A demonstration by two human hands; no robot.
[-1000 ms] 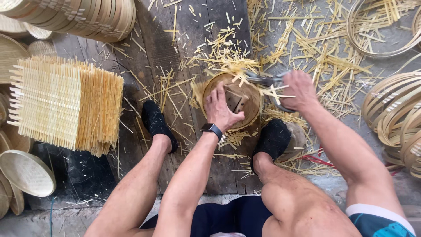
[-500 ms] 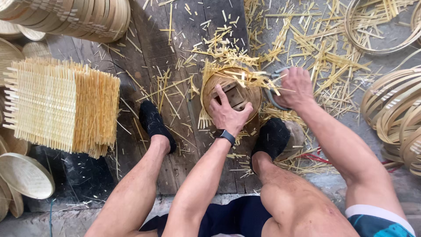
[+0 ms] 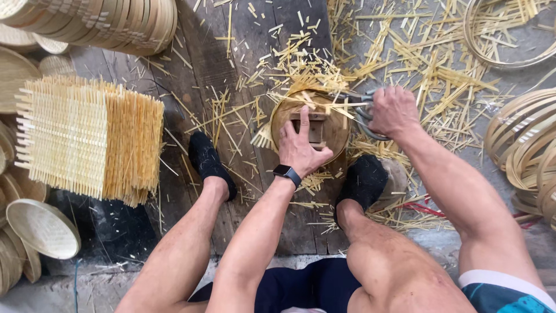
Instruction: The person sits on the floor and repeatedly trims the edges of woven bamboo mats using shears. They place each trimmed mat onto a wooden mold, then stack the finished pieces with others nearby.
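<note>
Seen from above, a seated person works on the ground between their own bare knees, both feet in black shoes (image 3: 208,163). The left hand (image 3: 302,146) lies flat on a round woven bamboo tray (image 3: 285,116), fingers together and stretched forward, pressing on a small wooden block (image 3: 315,128) set on the tray's middle; a dark watch (image 3: 286,173) sits on that wrist. The right hand (image 3: 395,110) is wrapped tight around the grey handles of metal shears (image 3: 358,107), whose blades meet the tray's right rim — loose strip ends stick out there. The tray rests on dark wooden planks (image 3: 243,52), just ahead of the shoes, ringed by pale bamboo offcuts (image 3: 423,64). To the left stands a thick stack of square woven mats (image 3: 87,136). A row of round bamboo frames (image 3: 104,23) lies top left, and bent bamboo hoops (image 3: 521,145) pile up on the right.
</note>
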